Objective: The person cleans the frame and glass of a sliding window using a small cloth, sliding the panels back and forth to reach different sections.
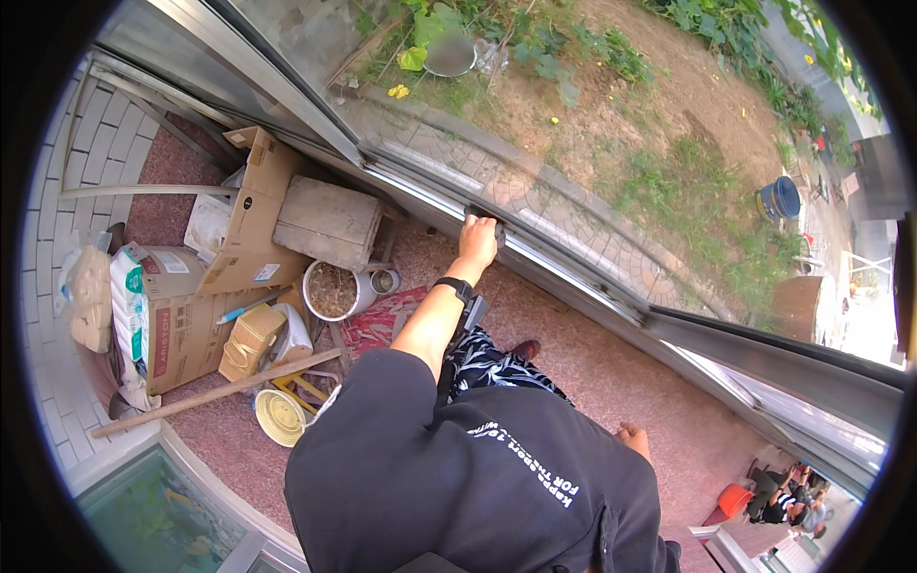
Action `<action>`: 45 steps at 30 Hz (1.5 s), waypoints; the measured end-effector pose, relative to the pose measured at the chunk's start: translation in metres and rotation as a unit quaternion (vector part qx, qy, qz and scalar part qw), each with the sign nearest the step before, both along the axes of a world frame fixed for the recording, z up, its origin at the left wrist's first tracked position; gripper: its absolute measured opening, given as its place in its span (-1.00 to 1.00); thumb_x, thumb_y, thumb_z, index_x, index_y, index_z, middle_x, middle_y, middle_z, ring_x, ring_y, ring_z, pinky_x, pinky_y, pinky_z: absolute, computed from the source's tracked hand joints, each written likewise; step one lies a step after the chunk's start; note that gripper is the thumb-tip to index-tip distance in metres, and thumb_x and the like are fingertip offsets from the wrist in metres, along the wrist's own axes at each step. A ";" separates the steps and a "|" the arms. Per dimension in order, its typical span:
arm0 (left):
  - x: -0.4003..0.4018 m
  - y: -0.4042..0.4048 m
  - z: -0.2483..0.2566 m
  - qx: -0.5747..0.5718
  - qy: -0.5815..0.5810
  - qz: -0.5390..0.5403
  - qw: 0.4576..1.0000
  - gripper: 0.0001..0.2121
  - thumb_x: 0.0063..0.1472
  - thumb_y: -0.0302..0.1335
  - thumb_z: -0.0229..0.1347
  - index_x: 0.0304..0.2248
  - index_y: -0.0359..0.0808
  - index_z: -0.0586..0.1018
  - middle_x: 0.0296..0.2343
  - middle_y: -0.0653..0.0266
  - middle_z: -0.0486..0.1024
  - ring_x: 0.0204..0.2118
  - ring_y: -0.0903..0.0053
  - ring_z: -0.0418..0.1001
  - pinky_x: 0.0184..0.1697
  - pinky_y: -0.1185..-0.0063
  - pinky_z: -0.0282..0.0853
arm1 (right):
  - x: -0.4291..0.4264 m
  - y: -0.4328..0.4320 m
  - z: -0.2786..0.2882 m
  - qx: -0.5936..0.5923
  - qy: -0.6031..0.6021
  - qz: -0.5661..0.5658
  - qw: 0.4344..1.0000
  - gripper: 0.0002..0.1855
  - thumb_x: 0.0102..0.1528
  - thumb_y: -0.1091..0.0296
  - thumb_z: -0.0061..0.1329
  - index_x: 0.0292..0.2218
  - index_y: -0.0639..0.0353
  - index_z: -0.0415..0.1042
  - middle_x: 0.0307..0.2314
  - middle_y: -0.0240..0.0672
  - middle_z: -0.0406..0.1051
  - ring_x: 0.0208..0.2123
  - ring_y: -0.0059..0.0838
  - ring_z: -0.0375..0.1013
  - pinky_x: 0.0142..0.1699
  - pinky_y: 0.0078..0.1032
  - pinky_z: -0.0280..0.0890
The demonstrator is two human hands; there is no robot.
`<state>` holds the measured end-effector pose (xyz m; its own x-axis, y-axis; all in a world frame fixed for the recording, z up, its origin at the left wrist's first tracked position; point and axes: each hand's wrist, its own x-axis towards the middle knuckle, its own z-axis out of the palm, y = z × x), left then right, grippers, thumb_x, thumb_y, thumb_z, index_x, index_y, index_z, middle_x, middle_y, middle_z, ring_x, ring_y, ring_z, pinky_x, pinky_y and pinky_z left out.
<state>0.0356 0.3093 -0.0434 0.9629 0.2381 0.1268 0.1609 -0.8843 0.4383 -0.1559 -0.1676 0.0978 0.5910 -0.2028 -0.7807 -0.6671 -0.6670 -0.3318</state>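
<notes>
My left hand (478, 242), at the end of an outstretched arm, is closed around a small dark object (500, 233) at the metal window rail (559, 268). The fingers cover most of that object, so its kind is unclear. A black watch (455, 286) is on this wrist, and a dark device (469, 315) shows beside the forearm. My right hand (635, 438) hangs low by my side, away from the window. My dark shirt (458, 473) hides part of it, and nothing shows in its visible fingers.
To the left are cardboard boxes (190, 336), a wooden stool (328, 220), a white bucket (333, 290), a woven box (251, 342) and a long wooden stick (222, 392) on the reddish floor (609, 358). Garden soil (609, 122) lies beyond the glass. People (781, 498) are at lower right.
</notes>
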 end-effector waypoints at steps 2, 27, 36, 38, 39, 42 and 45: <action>0.000 0.002 0.009 0.022 0.040 -0.008 0.999 -0.88 -0.05 -0.52 -0.14 -0.48 -0.27 0.41 -0.47 0.24 0.40 -0.29 0.34 0.28 -0.27 0.46 0.23 | 0.006 0.001 0.002 -0.008 -0.004 0.012 1.000 -0.65 -0.02 0.45 -0.24 -0.18 0.43 0.24 -0.57 -0.17 0.38 -0.58 -0.48 0.39 -0.46 -0.59 0.30; 0.016 0.226 0.012 0.134 0.146 0.181 0.963 -0.68 -0.06 -0.38 0.01 -0.26 -0.30 0.35 -0.28 0.26 0.32 -0.23 0.34 0.25 -0.28 0.43 0.24 | 0.038 0.104 0.013 -0.024 0.015 0.037 0.999 -0.68 -0.04 0.44 -0.19 -0.21 0.37 0.28 -0.54 -0.17 0.40 -0.54 -0.47 0.42 -0.40 -0.58 0.31; 0.024 0.197 0.013 0.051 0.185 0.191 0.963 -0.80 -0.03 -0.45 -0.13 -0.38 -0.27 0.42 -0.34 0.23 0.40 -0.19 0.31 0.24 -0.20 0.39 0.16 | 0.027 0.077 0.017 -0.031 -0.011 0.019 0.999 -0.68 -0.03 0.47 -0.21 -0.21 0.41 0.27 -0.53 -0.13 0.38 -0.56 -0.46 0.40 -0.44 -0.59 0.32; 0.024 0.171 0.012 0.052 0.179 0.174 0.967 -0.80 -0.04 -0.46 -0.14 -0.39 -0.29 0.42 -0.37 0.21 0.41 -0.20 0.32 0.25 -0.22 0.39 0.17 | 0.021 0.073 0.016 -0.018 -0.008 0.023 1.000 -0.68 -0.04 0.47 -0.21 -0.21 0.42 0.26 -0.53 -0.13 0.38 -0.56 -0.46 0.40 -0.44 -0.58 0.31; 0.023 0.159 0.012 0.051 0.171 0.165 0.970 -0.80 -0.05 -0.47 -0.14 -0.39 -0.30 0.42 -0.38 0.21 0.42 -0.21 0.32 0.25 -0.22 0.39 0.17 | 0.021 0.071 0.017 -0.012 -0.008 0.029 0.999 -0.67 -0.04 0.47 -0.22 -0.20 0.42 0.26 -0.53 -0.13 0.38 -0.56 -0.46 0.40 -0.44 -0.58 0.31; 0.020 0.120 0.009 0.040 0.166 0.123 0.978 -0.79 -0.10 -0.45 -0.07 -0.40 -0.32 0.40 -0.40 0.17 0.42 -0.26 0.28 0.30 -0.26 0.38 0.22 | 0.021 0.060 0.014 -0.010 -0.006 0.027 1.000 -0.67 -0.04 0.47 -0.22 -0.20 0.41 0.26 -0.54 -0.13 0.38 -0.57 -0.45 0.39 -0.44 -0.57 0.31; 0.014 0.067 0.003 0.010 0.140 0.041 0.989 -0.78 -0.12 -0.47 -0.07 -0.40 -0.32 0.39 -0.45 0.14 0.41 -0.30 0.24 0.32 -0.30 0.38 0.25 | 0.022 0.051 0.016 -0.030 0.009 0.042 0.999 -0.67 -0.04 0.46 -0.22 -0.20 0.39 0.27 -0.54 -0.15 0.38 -0.57 -0.45 0.39 -0.44 -0.56 0.31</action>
<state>0.0495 0.3765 -0.0401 0.9383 0.3174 -0.1373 0.3458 -0.8712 0.3485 -0.1335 -0.1163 0.1139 0.5935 -0.1993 -0.7797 -0.6134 -0.7393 -0.2779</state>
